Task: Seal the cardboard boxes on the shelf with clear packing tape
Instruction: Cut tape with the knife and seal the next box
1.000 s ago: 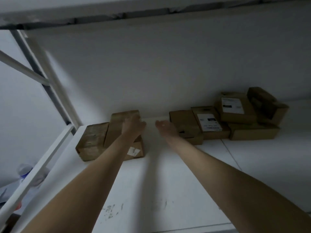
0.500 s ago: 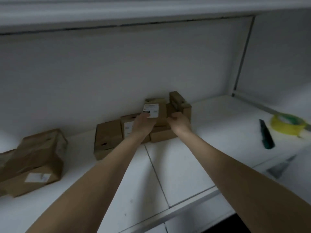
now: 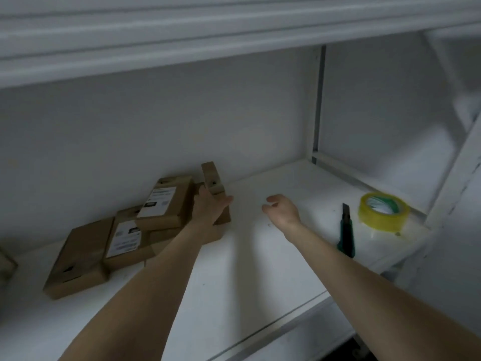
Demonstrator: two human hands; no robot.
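My left hand (image 3: 210, 208) lay with straight fingers against the tilted box (image 3: 212, 178) at the right end of the cardboard boxes (image 3: 78, 256) clustered along the back wall. My right hand (image 3: 282, 209) hung loosely curled, holding nothing, over the white shelf (image 3: 260, 269) in the wide gap between boxes and green knife (image 3: 347, 230). The tape roll (image 3: 384, 216) sat just beside the knife, near the shelf's right edge.
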